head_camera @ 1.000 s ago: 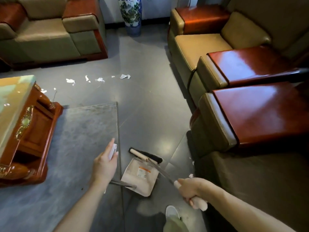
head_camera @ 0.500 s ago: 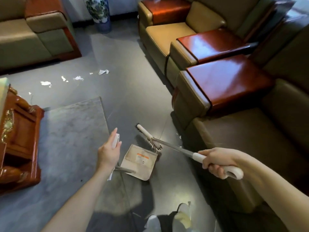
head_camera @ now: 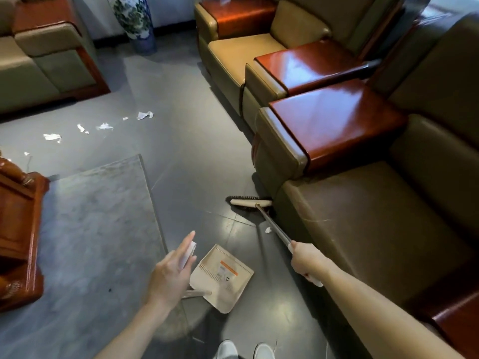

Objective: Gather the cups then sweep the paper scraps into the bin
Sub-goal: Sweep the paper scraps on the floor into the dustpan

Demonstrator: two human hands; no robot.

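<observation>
- Right hand point(head_camera: 308, 263): fist wrapped round the white grip of the broom point(head_camera: 272, 226). The grip's end sticks out of the fist at 4 o'clock.
- The shaft runs from that fist toward 11 o'clock. The broom head point(head_camera: 251, 202) is down on the floor point(head_camera: 194, 164), with its right end against the base of the sofa point(head_camera: 363, 216).
- Scrap point(head_camera: 267, 230): one small white piece on the floor at 11 o'clock of the right hand. It lies just left of the shaft, between fist and broom head, near the sofa base.
- Left hand point(head_camera: 172, 273): holds the white grip of the dustpan point(head_camera: 223, 277) between thumb and fingers. The forefinger lies straight along it, pointing to 1 o'clock.
- The pan sits flat on the floor at 3 o'clock of the left hand, between the two hands, orange label up. The lone scrap is at 1 o'clock of the pan, apart from it.
- Scraps point(head_camera: 105, 126): a loose row of white bits on the floor at 11 o'clock of the left hand. They are well apart from both hands, past the far edge of the rug point(head_camera: 98, 229) and near the far sofa point(head_camera: 39, 60).
- The left forearm is over the rug.
- Outer ring: red wood armrest point(head_camera: 331, 123) at 1 o'clock, table point(head_camera: 18, 229) at 9, vase point(head_camera: 132, 19) at 12, shoes point(head_camera: 228, 349) at 6.
</observation>
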